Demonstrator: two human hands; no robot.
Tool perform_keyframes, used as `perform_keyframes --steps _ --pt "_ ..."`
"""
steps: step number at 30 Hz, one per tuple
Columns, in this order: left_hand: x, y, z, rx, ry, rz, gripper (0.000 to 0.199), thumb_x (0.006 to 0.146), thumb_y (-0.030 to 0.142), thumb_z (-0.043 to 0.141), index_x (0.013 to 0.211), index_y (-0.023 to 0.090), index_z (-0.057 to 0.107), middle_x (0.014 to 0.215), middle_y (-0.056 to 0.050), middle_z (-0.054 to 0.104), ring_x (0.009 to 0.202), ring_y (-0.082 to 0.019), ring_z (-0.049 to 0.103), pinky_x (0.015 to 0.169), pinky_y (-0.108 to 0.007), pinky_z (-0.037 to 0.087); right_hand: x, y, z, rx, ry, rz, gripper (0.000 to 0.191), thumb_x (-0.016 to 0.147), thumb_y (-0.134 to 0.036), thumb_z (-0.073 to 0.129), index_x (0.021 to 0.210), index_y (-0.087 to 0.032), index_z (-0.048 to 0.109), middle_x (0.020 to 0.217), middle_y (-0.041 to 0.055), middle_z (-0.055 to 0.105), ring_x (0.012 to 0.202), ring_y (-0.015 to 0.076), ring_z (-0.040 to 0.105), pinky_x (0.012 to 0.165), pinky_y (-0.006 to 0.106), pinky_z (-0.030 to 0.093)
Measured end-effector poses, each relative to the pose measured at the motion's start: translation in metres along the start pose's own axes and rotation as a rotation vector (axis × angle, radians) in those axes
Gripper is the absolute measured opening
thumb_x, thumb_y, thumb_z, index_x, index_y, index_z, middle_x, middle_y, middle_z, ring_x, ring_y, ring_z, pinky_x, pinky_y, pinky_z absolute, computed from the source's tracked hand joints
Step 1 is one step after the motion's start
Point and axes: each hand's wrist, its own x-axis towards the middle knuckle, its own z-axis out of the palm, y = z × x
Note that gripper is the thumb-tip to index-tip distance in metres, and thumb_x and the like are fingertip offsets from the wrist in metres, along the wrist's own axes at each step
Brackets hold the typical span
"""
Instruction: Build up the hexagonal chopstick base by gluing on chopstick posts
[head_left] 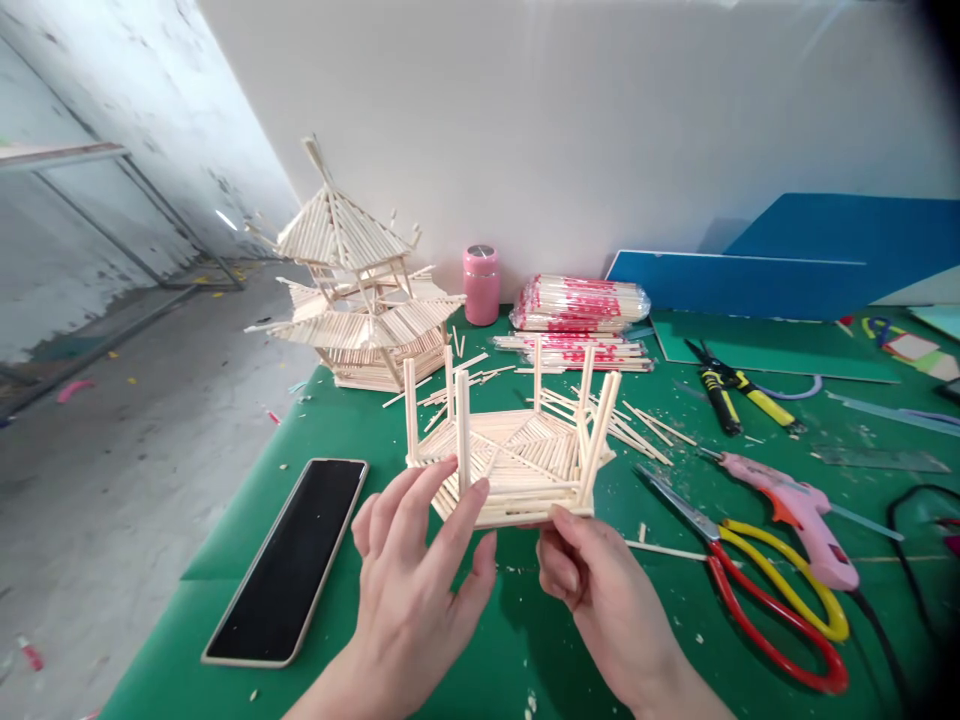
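Note:
A hexagonal base of wooden sticks [517, 450] with several upright posts is held above the green table. My right hand [600, 590] pinches its near right edge between thumb and fingers. Against the near left post and edge, my left hand [424, 560] rests its fingertips, its fingers spread and thumb apart. Behind to the left stands a finished-looking stick pavilion [352, 290] with a pointed roof and a wider lower roof. Loose sticks [645, 430] lie behind and to the right of the base.
A phone [289, 560] lies at the left. Scissors [750, 570], a pink glue gun [795, 510] and pliers [731, 385] lie at the right. Behind are a pink container [481, 285], packs of sticks [581, 305] and a blue board [735, 285] on the green table [247, 520].

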Motion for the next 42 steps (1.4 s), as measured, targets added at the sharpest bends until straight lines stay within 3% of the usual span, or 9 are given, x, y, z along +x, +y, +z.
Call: perform_keyframes --steps 3,11,20,28,31,34,38,42 --pt "0.000 -0.001 0.002 0.000 -0.079 -0.013 0.039 0.072 0.012 0.058 0.108 0.024 0.050 0.105 -0.010 0.056 0.100 -0.028 0.051 0.081 -0.044 0.037 0.000 -0.001 0.002 0.021 0.022 0.012 0.038 0.076 -0.042 0.053 0.048 -0.017 0.046 0.043 -0.0060 0.034 0.046 0.0084 0.026 0.048 0.026 0.020" --pt "-0.001 -0.005 0.005 -0.022 -0.077 -0.009 0.045 0.072 0.011 0.058 0.113 0.027 0.048 0.099 -0.008 0.058 0.095 -0.026 0.054 0.078 -0.042 0.037 0.001 -0.004 0.004 0.030 0.014 0.023 0.035 0.077 -0.039 0.051 0.050 -0.017 0.046 0.042 -0.0065 0.033 0.045 0.0082 0.024 0.048 0.026 0.019" --pt "0.001 -0.004 0.003 -0.013 -0.072 0.017 0.038 0.073 0.011 0.057 0.108 0.022 0.050 0.097 -0.009 0.058 0.093 -0.027 0.054 0.077 -0.042 0.037 0.002 -0.003 0.003 0.048 0.017 0.020 0.034 0.076 -0.040 0.053 0.052 -0.018 0.045 0.043 -0.0066 0.034 0.045 0.0079 0.024 0.048 0.026 0.018" --pt "-0.006 -0.003 0.000 -0.036 -0.107 -0.011 0.041 0.074 0.012 0.056 0.112 0.026 0.048 0.103 -0.009 0.056 0.099 -0.027 0.052 0.080 -0.043 0.037 -0.001 -0.003 0.004 0.064 0.019 0.028 0.031 0.072 -0.044 0.057 0.064 -0.015 0.057 0.043 -0.0076 0.033 0.045 0.0071 0.023 0.046 0.024 0.018" --pt "-0.014 -0.001 -0.002 -0.091 -0.063 -0.061 0.045 0.073 0.011 0.057 0.115 0.025 0.044 0.112 -0.011 0.051 0.104 -0.027 0.050 0.082 -0.044 0.039 -0.003 -0.002 0.003 0.073 0.023 0.037 0.032 0.070 -0.045 0.059 0.061 -0.015 0.056 0.044 -0.0076 0.032 0.046 0.0070 0.022 0.046 0.023 0.018" --pt "-0.020 0.001 -0.001 -0.201 0.002 -0.186 0.043 0.073 0.013 0.057 0.113 0.020 0.043 0.109 -0.012 0.051 0.102 -0.025 0.051 0.081 -0.041 0.044 -0.005 -0.001 0.001 0.071 0.020 0.042 0.030 0.071 -0.044 0.059 0.063 -0.014 0.056 0.044 -0.0076 0.033 0.046 0.0070 0.021 0.045 0.023 0.019" --pt "-0.022 0.002 0.002 -0.326 -0.057 -0.331 0.031 0.077 0.018 0.054 0.107 0.018 0.046 0.106 -0.011 0.051 0.099 -0.022 0.052 0.077 -0.037 0.048 -0.007 0.005 -0.004 0.081 0.019 0.041 0.029 0.074 -0.041 0.057 0.062 -0.015 0.054 0.044 -0.0074 0.034 0.045 0.0069 0.021 0.045 0.023 0.020" --pt "-0.025 0.003 0.005 -0.385 -0.069 -0.338 0.023 0.079 0.018 0.052 0.102 0.019 0.051 0.102 -0.009 0.053 0.096 -0.020 0.054 0.076 -0.036 0.049 -0.009 0.012 -0.007 0.114 0.034 0.033 0.028 0.074 -0.040 0.057 0.061 -0.016 0.052 0.044 -0.0080 0.032 0.045 0.0068 0.020 0.044 0.022 0.020"
